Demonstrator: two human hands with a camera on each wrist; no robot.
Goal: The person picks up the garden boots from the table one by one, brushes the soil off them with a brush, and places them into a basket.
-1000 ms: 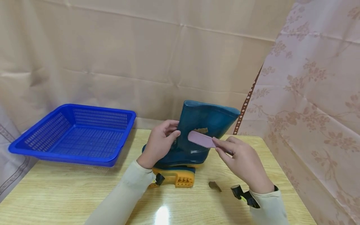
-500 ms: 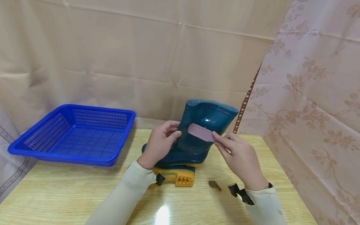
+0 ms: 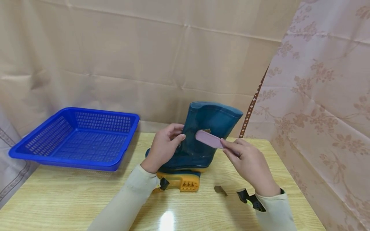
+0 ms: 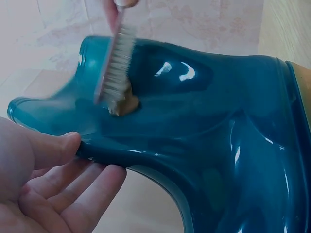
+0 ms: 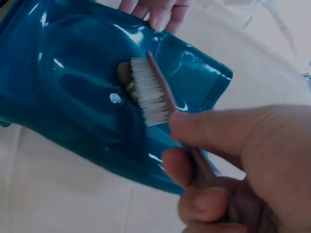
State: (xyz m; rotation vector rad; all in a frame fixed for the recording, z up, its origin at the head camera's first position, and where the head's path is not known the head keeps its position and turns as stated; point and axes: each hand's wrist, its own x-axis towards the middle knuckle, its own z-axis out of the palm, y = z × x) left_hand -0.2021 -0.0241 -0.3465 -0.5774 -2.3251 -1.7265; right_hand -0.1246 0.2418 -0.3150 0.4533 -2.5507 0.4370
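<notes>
A shiny teal rain boot [image 3: 202, 150] stands with its shaft leaning right. My left hand [image 3: 164, 146] holds the shaft's left edge, thumb [image 4: 65, 145] in front and fingers on the other side. In my right hand [image 3: 250, 162] is a pink brush [image 3: 209, 139], pinched by its handle. Its white bristles [image 5: 148, 90] meet a brown, mud-like patch [image 5: 125, 75] on the boot's shaft, clearest in both wrist views. From the head view the brush back covers most of that patch. Another boot with an orange sole [image 3: 189, 184] lies on its side in front of the upright one.
A blue plastic basket [image 3: 124, 154] sits at the left of the wooden table [image 3: 72, 199]. A small brown scrap [image 3: 220, 190] lies on the tabletop below my right hand. Beige cloth [image 3: 130, 64] hangs behind, and a floral cloth [image 3: 326, 112] on the right.
The brush went up over the brown patch, then came back down and slightly right, uncovering part of it. The boot's shaft tilted a little; my left hand kept its hold.
</notes>
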